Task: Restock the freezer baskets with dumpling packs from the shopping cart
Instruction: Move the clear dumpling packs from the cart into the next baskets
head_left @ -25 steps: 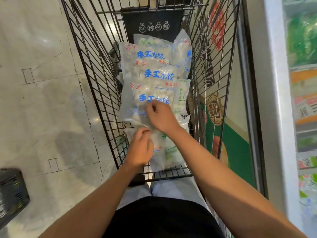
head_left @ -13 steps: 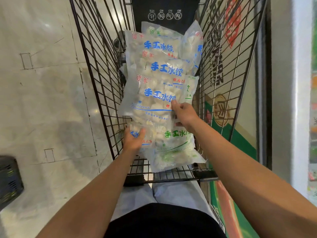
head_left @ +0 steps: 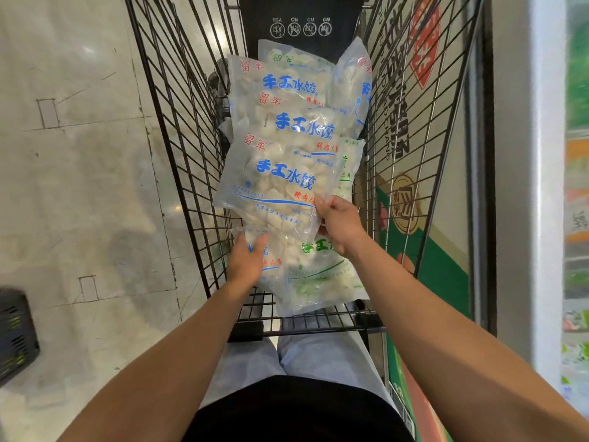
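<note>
Several clear dumpling packs with blue lettering lie stacked in the black wire shopping cart [head_left: 178, 145]. My right hand [head_left: 339, 223] grips the lower right corner of the top blue-lettered pack [head_left: 274, 186], which is tilted up off the pile. My left hand [head_left: 248, 258] reaches under that pack and its fingers curl on another blue-lettered pack [head_left: 272, 266] below. A green-lettered pack [head_left: 322, 275] lies at the near end of the cart. More packs [head_left: 293, 90] sit further back.
The freezer's white frame [head_left: 546, 186] runs down the right side, with blurred goods behind its glass. A dark plastic basket [head_left: 16, 333] sits on the pale tiled floor at the left. A green and red panel [head_left: 424, 275] stands between cart and freezer.
My right hand has shifted from the middle of the top pack to its lower right corner and raised it. My left hand slid under it. The view has moved closer to the cart.
</note>
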